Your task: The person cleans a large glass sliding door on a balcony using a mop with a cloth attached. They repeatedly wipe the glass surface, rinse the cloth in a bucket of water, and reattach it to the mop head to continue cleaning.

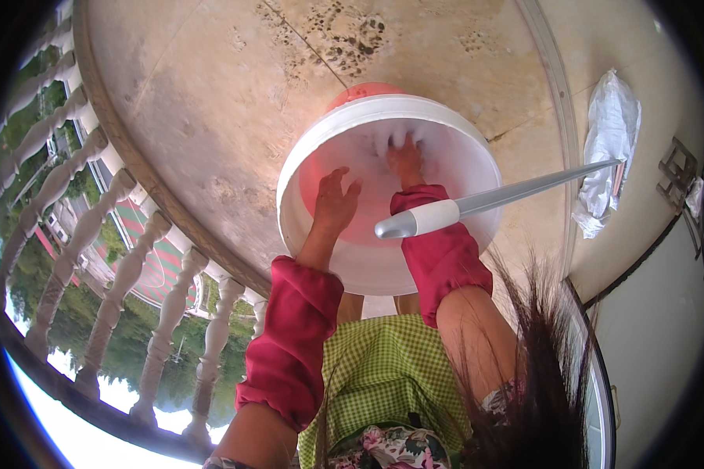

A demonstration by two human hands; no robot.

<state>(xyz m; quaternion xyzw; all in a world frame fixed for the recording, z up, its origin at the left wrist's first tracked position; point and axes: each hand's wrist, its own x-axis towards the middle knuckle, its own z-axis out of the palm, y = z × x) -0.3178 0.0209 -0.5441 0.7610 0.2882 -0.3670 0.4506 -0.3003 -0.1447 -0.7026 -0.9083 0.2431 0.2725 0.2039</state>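
Note:
A large white plastic bucket [387, 275] stands before me, tilted towards me, with a red round shape showing through its translucent wall and base. Inside it on the left is my left hand [335, 202], fingers apart and nothing in it. My right hand [406, 157] reaches deeper, its spread fingertips against or near the far inner wall, where whitish streaks blur them. Red sleeve covers [296, 334] wrap both forearms. A grey pole with a white-banded end [437, 217] passes over my right wrist, in neither hand.
A white plastic bag [610, 146] lies on the tiled floor [211, 117] at right, beside a metal rack [676, 176]. A stone balustrade [170, 299] curves along the left. Dark spots mark the floor beyond the bucket. A green checked apron [387, 363] covers my lap.

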